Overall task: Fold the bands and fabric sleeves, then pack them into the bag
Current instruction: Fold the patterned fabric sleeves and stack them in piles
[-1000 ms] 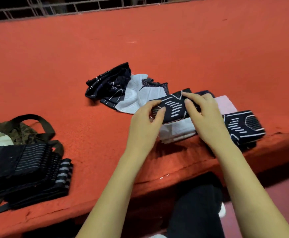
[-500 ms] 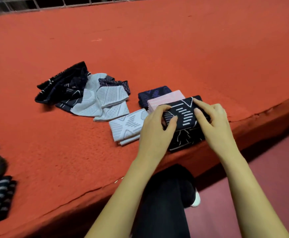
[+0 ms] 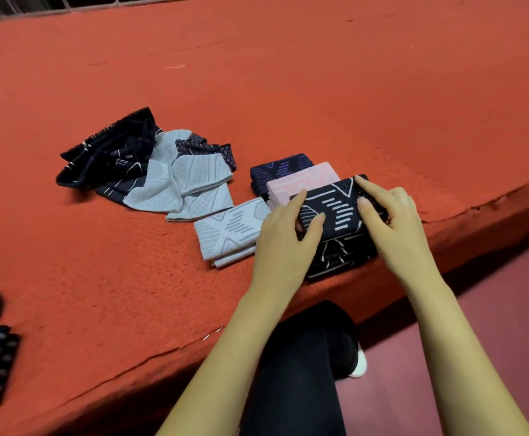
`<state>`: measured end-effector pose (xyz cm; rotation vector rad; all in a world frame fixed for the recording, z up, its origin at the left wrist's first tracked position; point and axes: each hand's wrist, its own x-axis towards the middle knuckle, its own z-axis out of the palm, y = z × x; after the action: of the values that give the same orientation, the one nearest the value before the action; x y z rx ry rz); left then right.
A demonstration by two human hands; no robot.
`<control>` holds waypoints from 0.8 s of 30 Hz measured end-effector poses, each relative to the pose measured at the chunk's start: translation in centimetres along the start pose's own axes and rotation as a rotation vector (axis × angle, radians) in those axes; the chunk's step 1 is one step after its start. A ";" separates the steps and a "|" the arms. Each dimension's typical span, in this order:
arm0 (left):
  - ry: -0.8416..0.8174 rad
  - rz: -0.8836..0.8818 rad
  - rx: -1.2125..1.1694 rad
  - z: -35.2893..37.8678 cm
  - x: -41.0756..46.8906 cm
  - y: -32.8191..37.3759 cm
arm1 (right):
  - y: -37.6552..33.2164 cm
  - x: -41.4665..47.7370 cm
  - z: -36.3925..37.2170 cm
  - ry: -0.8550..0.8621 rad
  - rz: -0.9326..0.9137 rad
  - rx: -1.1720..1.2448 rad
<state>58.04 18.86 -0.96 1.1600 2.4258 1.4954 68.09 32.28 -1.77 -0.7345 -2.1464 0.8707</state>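
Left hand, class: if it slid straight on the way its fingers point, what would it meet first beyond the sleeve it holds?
Probably the pink folded sleeve, just past the fingertips of the left hand, behind the black patterned sleeve; depth is unclear, so they may already touch.

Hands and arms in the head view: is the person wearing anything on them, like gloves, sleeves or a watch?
Nothing shows. The left hand and right hand are bare, with no gloves, rings or watch. The left forearm and right forearm are uncovered down to the picture's bottom edge, so no clothing sleeve is visible. Below them are dark trousers and a white shoe.
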 end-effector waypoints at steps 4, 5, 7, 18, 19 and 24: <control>-0.005 -0.018 0.087 -0.1 -0.1 -0.9 | 0.1 -0.2 0.1 -0.014 0.029 0.008; -0.017 -0.028 0.092 0.0 -0.1 -1.2 | 0.2 -0.2 0.1 -0.018 0.036 0.010; -0.042 -0.050 0.090 0.2 -0.2 -1.5 | 0.5 -0.2 0.1 -0.035 0.070 0.016; -0.076 -0.078 0.084 0.1 -0.3 -1.5 | -0.6 0.0 0.0 0.030 0.047 -0.226; -0.092 -0.071 0.091 -0.2 -0.2 -1.3 | -1.3 0.3 -0.1 0.051 0.024 -0.313; -0.115 -0.034 0.103 -3.9 2.7 -0.8 | -6.8 2.7 1.3 -0.050 -0.114 -0.372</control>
<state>54.04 17.52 1.32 1.1813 2.4579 1.2716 63.87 29.55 3.69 -0.7667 -2.4008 0.4380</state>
